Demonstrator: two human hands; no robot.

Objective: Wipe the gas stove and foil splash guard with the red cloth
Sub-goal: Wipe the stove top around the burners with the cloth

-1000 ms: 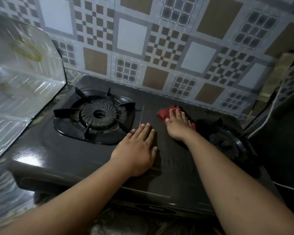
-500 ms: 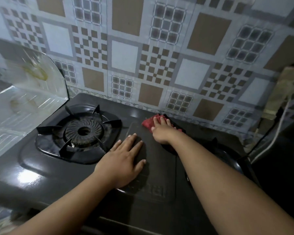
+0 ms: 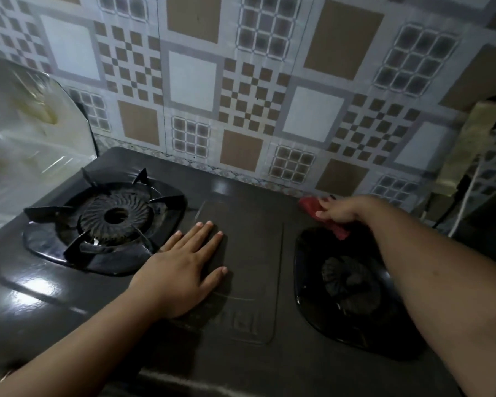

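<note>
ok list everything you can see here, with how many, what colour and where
stove: one, black, across the middle
left burner: one, black, with pan support, left side of stove
right burner: one, black, right side of stove, partly behind the right arm
foil guard: one, silver with yellowish stains, upright at the stove's left edge
cloth: one, red, back of the stove above the right burner
wall tiles: many, white, brown and grey patterns, behind the stove
cable: one, white, far right
left hand: one, flat on the stove's centre panel
right hand: one, gripping the cloth
</note>
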